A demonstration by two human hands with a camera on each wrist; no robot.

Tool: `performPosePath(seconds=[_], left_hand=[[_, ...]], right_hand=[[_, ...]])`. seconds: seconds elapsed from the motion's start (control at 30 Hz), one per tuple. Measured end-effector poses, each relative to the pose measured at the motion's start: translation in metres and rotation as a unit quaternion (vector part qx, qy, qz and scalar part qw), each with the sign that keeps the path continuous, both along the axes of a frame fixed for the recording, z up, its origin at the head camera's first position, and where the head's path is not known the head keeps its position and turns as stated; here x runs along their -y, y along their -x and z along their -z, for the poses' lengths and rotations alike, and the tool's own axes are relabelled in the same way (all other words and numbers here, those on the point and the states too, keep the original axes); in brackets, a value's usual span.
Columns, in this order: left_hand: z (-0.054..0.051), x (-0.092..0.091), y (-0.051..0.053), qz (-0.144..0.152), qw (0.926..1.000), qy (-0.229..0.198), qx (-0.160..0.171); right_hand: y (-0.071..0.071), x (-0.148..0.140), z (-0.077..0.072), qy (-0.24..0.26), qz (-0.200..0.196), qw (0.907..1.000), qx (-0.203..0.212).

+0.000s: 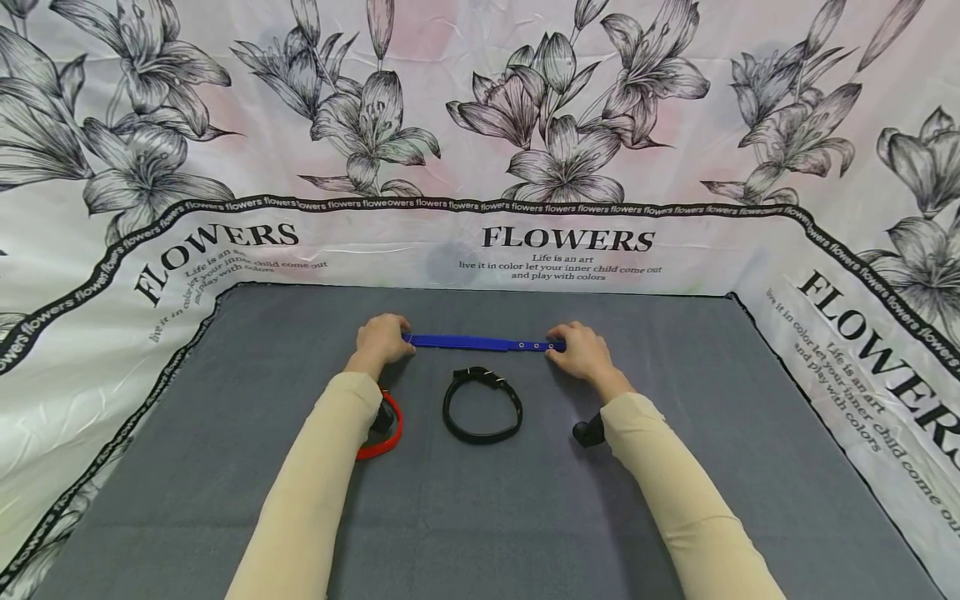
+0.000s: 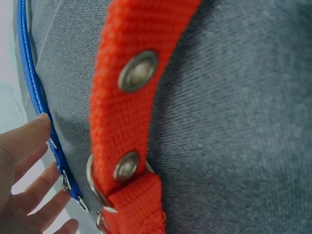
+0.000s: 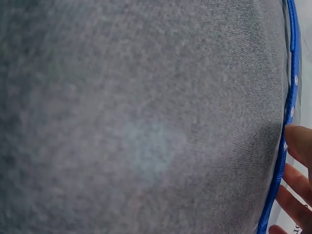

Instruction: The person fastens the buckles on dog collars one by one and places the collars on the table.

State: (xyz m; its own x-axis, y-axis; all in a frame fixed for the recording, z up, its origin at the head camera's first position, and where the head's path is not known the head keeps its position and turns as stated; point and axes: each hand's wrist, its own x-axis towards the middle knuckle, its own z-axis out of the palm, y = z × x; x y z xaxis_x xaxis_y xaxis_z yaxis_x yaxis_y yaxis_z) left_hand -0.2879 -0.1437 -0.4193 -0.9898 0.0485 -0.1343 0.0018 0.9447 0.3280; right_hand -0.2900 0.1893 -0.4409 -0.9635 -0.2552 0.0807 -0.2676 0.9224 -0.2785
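Observation:
A blue collar [image 1: 472,342] lies stretched out straight across the grey cloth, with eyelet holes towards its right end. My left hand [image 1: 381,340] holds its left end; in the left wrist view the thumb touches the blue strap [image 2: 34,87] beside metal buckle parts [image 2: 66,180]. At the other end my right hand [image 1: 583,350] pinches the strap near the holes, and the right wrist view has thumb and fingers along the blue edge [image 3: 291,97]. Nearer to me sits a black collar [image 1: 482,438], buckled into a ring. A red collar [image 1: 384,447] is partly hidden under my left forearm.
Grey cloth [image 1: 465,533] covers the work surface, bordered by white flower-printed fabric [image 1: 405,250] that rises at the back and sides. In the left wrist view the red collar [image 2: 126,107] with metal eyelets looms close. A black wrist device [image 1: 588,432] sits below my right sleeve.

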Motion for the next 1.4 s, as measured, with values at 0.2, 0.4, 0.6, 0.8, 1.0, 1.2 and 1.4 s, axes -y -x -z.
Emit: performPosePath(seconds=[0.2, 0.4, 0.6, 0.8, 1.0, 1.2, 1.4], left_hand=[[0.002, 0.000, 0.003, 0.002, 0.9996, 0.026, -0.006], [0.004, 0.001, 0.006, -0.005, 0.9995, 0.032, -0.003], [0.005, 0.001, 0.008, -0.015, 0.9990, 0.041, 0.007], [0.004, 0.001, 0.008, -0.011, 0.9982, 0.056, 0.015], [0.001, 0.001, 0.006, 0.005, 0.9982, 0.055, 0.021], [-0.008, 0.006, 0.002, 0.030, 0.9984, 0.035, 0.031], [-0.015, 0.014, -0.003, 0.045, 0.9985, 0.022, 0.023]], right_hand=[[0.000, 0.002, 0.000, -0.021, 0.015, 0.9997, -0.003], [0.004, 0.001, 0.003, -0.031, 0.013, 0.9993, -0.015], [0.004, 0.001, 0.003, -0.041, 0.005, 0.9989, -0.019], [0.004, 0.000, 0.004, -0.062, -0.009, 0.9975, -0.032], [0.003, -0.003, 0.005, -0.068, -0.024, 0.9965, -0.041], [0.001, -0.007, 0.001, -0.064, -0.036, 0.9956, -0.057], [0.001, -0.007, -0.007, -0.055, -0.047, 0.9948, -0.071]])
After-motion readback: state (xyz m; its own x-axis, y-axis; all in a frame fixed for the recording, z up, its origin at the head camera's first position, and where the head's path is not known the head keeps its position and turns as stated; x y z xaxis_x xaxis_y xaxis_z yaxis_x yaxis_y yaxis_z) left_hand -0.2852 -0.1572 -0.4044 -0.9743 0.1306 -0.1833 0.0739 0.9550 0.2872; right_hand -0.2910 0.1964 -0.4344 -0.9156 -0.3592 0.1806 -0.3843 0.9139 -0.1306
